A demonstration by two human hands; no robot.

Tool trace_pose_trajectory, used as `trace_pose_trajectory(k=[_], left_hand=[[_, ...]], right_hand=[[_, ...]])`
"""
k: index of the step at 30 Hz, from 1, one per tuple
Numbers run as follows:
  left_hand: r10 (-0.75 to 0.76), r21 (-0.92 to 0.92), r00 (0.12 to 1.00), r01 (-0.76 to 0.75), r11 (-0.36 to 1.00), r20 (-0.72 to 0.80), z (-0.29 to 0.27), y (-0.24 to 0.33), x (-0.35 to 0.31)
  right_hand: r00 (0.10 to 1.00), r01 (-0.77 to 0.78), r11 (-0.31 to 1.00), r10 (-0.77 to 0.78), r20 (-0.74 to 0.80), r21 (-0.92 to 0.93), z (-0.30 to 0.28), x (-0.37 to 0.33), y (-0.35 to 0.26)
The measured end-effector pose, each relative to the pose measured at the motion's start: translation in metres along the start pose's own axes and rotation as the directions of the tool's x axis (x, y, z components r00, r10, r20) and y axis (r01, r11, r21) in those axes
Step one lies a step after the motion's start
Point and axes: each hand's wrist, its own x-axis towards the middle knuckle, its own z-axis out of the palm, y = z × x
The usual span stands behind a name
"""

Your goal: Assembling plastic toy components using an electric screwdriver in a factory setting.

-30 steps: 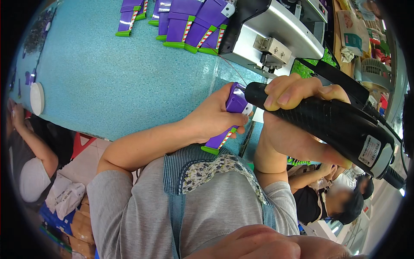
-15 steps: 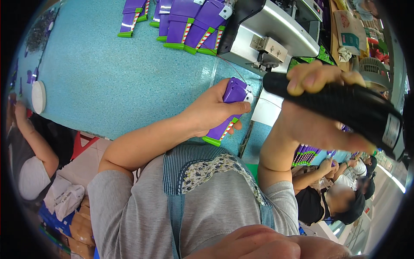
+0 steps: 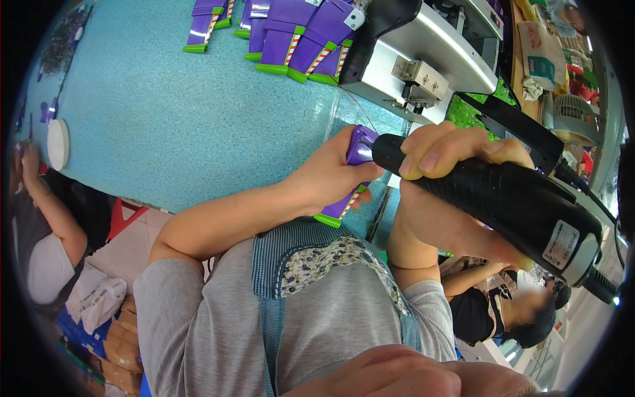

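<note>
My left hand (image 3: 327, 172) is closed round a purple plastic part (image 3: 338, 208) with a green end and a red-and-white striped edge. Its fingers and thumb cover the middle of the part. My right hand (image 3: 440, 212) grips a black electric screwdriver (image 3: 512, 205), its fingers wrapped over the front of the body. The screwdriver slants down to the left, and its thin bit is at the upper end of the purple part. Whether the bit sits in a screw, I cannot tell. A thin red wire runs from that end toward the far side.
Similar purple-and-green parts (image 3: 281, 41) lie piled at the far middle of the blue table (image 3: 165, 119). A silver-and-black machine (image 3: 390, 53) stands to their right, near a black object (image 3: 519, 129). A white round lid (image 3: 58, 144) lies far left. Other people sit on both sides.
My right hand has brought the electric screwdriver down and left, so its tip now meets the purple part. My left hand still holds the part in nearly the same place.
</note>
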Motion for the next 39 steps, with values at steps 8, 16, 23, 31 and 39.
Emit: trace_pose_trajectory(k=[8,16,23,31,39], left_hand=[[0.032,0.083,0.999,-0.035,0.996,0.042,-0.005,0.002,0.0],[0.112,-0.386,0.938,0.025,0.922,0.329,-0.029,0.014,-0.016],[0.196,-0.468,0.726,0.193,0.863,0.66,-0.022,0.003,-0.024],[0.283,-0.475,0.536,0.26,0.841,0.795,-0.023,-0.005,-0.016],[0.323,-0.552,0.571,0.287,0.783,0.755,-0.028,-0.003,-0.015]], right_hand=[[0.992,-0.047,0.997,0.054,-0.112,0.063,0.003,0.004,-0.02],[0.919,-0.303,0.948,0.264,-0.294,-0.094,-0.006,-0.017,-0.041],[0.907,-0.413,0.824,0.331,-0.26,-0.388,-0.002,-0.044,-0.016],[0.848,-0.469,0.879,0.422,-0.322,-0.082,-0.006,-0.04,-0.005],[0.836,-0.53,0.845,0.508,-0.206,-0.07,0.004,-0.033,-0.012]])
